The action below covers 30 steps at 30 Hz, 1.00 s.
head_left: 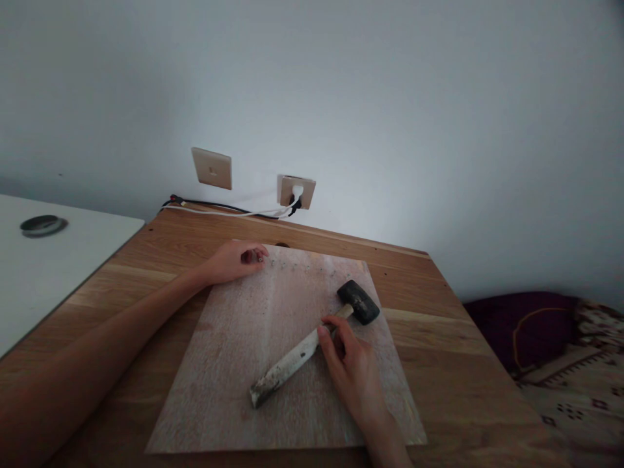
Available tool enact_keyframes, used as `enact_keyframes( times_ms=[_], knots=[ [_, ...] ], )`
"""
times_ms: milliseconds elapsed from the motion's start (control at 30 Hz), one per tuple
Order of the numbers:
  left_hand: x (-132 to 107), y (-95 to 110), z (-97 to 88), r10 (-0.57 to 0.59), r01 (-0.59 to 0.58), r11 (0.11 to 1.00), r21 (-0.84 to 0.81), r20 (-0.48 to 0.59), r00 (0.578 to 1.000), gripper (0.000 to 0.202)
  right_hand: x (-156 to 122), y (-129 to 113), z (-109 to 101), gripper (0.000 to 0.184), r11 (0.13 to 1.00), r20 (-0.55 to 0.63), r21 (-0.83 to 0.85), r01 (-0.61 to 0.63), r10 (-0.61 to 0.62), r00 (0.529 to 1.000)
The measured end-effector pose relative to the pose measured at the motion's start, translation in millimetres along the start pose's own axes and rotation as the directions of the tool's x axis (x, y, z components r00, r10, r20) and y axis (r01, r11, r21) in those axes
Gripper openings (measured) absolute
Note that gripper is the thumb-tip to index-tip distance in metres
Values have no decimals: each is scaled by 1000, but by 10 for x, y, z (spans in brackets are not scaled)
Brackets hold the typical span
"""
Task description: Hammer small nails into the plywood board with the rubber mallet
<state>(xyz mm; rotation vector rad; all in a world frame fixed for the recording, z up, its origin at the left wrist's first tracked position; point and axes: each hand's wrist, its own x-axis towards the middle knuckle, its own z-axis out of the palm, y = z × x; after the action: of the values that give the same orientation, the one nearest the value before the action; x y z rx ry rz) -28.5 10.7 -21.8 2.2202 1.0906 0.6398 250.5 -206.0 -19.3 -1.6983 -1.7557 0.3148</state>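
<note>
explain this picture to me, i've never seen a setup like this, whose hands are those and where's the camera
There's no machine here: the hands belong to a person wearing a camera on their head. It looks forward and down, so this one picture shows roughly their own view.

On the wooden table lies a flat board. The right hand holds a black-headed mallet by its worn, whitish handle, near the head. The left hand is at the board's far edge, beside a row of small metallic-looking pieces; whether it grips one is too small to tell. Behind is a wall with a plugged-in socket.
</note>
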Motion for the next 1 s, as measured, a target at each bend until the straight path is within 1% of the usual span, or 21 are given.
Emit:
enact_keyframes(
  times_ms=[100,133,200,233,300,333,367,400,433,467,533,567,600,633,667,700,733,800,900,933,1000],
  knots=[
    [-20,23,-3,-4,4,1000,3,-18,1000,44,0,-3,5,50,1000,-14,6,26,-26,1000],
    [-29,28,-6,-4,4,1000,3,-48,999,47,-1,-5,3,46,999,-35,4,43,-43,998],
    [-44,25,-13,-6,5,1000,-2,-163,987,51,-10,-21,-14,37,994,-103,-14,112,-113,988],
    [-46,12,-17,-8,7,1000,-4,-239,971,52,-19,-43,-30,32,985,-142,-31,168,-170,975],
    [-32,-37,-24,-25,24,1000,-9,-376,926,52,-46,-133,-69,24,952,-191,-74,298,-307,932],
    [-17,-73,-26,-45,45,999,-10,-424,905,50,-64,-205,-83,21,926,-186,-89,366,-377,908],
    [1,-112,-28,-71,76,997,-6,-452,889,48,-86,-297,-87,19,899,-157,-96,428,-439,885],
    [21,-153,-27,-99,113,994,4,-462,882,45,-108,-405,-76,19,867,-111,-90,490,-498,860],
    [40,-192,-26,-121,147,989,22,-459,880,41,-131,-524,-44,19,836,-39,-66,545,-548,836],
    [55,-227,-22,-129,168,985,47,-445,886,37,-152,-650,9,18,802,32,-36,596,-595,803],
    [72,-277,-12,-101,158,981,108,-412,905,26,-186,-894,174,20,703,146,42,710,-708,691],
    [74,-292,-6,-73,138,982,133,-407,911,22,-197,-1002,276,23,651,211,64,756,-750,627],
    [71,-302,-1,-50,121,982,149,-410,911,21,-203,-1094,382,25,603,243,77,794,-783,572],
    [66,-308,5,-37,112,981,157,-416,909,21,-205,-1170,484,29,580,281,86,810,-794,539],
    [60,-311,9,-35,112,981,160,-418,908,22,-206,-1228,577,33,568,325,86,819,-793,515],
    [55,-314,13,-39,114,981,158,-414,909,23,-206,-1270,656,37,567,362,76,820,-782,507],
    [51,-316,17,-43,115,981,156,-403,914,23,-207,-1295,720,41,576,395,60,815,-764,511],
    [48,-321,23,-40,105,982,155,-372,927,23,-221,-1312,802,44,599,434,26,800,-728,531],
    [53,-324,28,-20,80,985,153,-359,933,22,-273,-1296,851,45,629,423,-2,777,-704,571],
    [54,-322,28,-14,74,986,152,-358,934,21,-294,-1289,858,47,642,410,-10,766,-696,589],
    [55,-312,25,-11,68,987,147,-356,935,21,-330,-1279,867,55,659,394,-15,752,-688,610]
  ],
)
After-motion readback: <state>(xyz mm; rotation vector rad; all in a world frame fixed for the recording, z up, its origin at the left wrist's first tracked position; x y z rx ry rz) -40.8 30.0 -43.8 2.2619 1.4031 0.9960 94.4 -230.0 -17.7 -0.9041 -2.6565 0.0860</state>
